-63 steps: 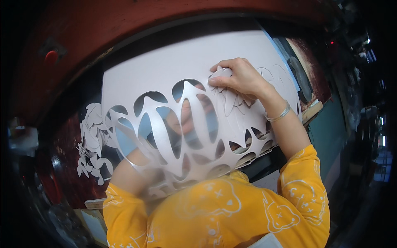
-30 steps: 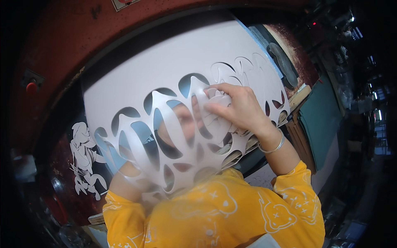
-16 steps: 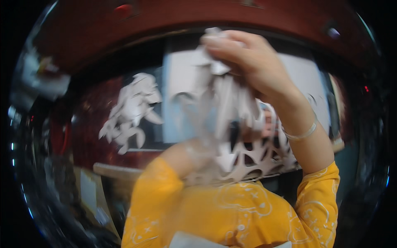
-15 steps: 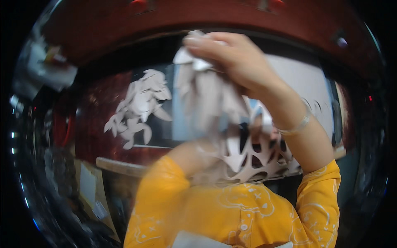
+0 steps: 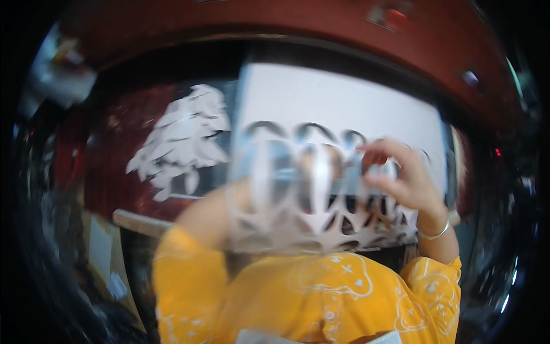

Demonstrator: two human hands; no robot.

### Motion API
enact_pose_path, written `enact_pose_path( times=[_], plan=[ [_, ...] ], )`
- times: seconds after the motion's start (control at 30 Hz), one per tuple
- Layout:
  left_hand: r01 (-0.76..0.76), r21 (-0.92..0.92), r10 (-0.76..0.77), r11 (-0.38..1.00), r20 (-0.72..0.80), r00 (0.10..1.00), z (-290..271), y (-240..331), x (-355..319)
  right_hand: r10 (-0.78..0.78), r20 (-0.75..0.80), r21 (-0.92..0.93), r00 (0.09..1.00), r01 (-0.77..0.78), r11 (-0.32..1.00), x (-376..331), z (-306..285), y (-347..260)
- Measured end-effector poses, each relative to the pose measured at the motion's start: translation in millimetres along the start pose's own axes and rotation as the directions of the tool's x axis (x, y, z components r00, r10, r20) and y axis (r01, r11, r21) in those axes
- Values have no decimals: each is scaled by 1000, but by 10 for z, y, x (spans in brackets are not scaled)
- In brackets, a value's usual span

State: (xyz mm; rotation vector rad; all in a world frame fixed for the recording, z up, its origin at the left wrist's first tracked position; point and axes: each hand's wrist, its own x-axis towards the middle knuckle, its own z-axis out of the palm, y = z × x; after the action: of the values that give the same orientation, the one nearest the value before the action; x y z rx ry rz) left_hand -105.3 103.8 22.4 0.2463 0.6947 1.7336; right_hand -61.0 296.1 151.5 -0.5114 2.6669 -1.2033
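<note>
A pale sheet (image 5: 344, 97) with rows of leaf-shaped holes spans the middle, its near part hanging toward my yellow top. My right hand (image 5: 404, 175) is over the sheet's right side, near the holes. Its thumb and fingers are curved and apart, with nothing visible between them. From the left, my left forearm (image 5: 209, 212) reaches behind the perforated part. Blurred skin of my left hand (image 5: 309, 163) shows through a hole; its fingers cannot be made out. Left of the sheet lies a heap of pale leaf-shaped pieces (image 5: 189, 132).
The heap rests on a dark board over a dark red, shiny tabletop (image 5: 114, 143). A light edge strip (image 5: 140, 222) runs along its near left side. A red-brown machine body or beam (image 5: 275, 23) crosses the far side. Cardboard (image 5: 106, 252) stands at lower left.
My right hand has come down and to the right from high over the sheet, no longer holding the bunched pale material. The perforated sheet now lies more spread out.
</note>
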Motion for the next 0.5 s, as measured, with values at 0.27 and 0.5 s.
enact_pose_path(
  times=[0.27, 0.5],
  plan=[
    [724, 611, 561, 320, -738, 375, 39, 622, -1824, 29, -47, -418, 998, -46, 907, -1482, 473, 645],
    [-206, 482, 385, 852, -309, 870, 1111, -112, -145, 25, 70, -538, 997, 17, 843, -1411, 482, 706]
  ],
)
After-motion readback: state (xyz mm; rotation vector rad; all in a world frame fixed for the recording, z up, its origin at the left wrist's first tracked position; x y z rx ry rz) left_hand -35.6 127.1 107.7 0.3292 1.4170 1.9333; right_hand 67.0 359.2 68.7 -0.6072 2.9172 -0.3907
